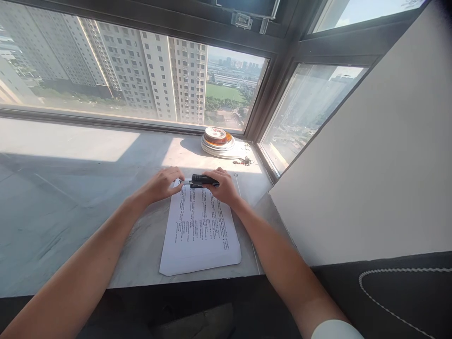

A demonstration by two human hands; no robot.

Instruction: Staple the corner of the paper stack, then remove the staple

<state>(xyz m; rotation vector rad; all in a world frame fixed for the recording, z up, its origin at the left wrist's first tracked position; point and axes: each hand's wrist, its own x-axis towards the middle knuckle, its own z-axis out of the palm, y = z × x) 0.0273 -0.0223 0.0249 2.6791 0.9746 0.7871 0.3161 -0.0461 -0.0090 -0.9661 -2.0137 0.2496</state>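
A stack of printed white paper sheets lies on the pale stone window ledge in front of me. A black stapler sits across the far edge of the sheets. My right hand is closed over the stapler's right end, fingers curled on it. At the stapler's left end my left hand rests on the top left corner of the paper, its fingers bent and touching that end.
A stack of round plates with an orange patterned lid stands at the ledge's far right corner, a small dark bunch of keys beside it. Windows run behind and right. A white wall rises on the right; dark cushion below.
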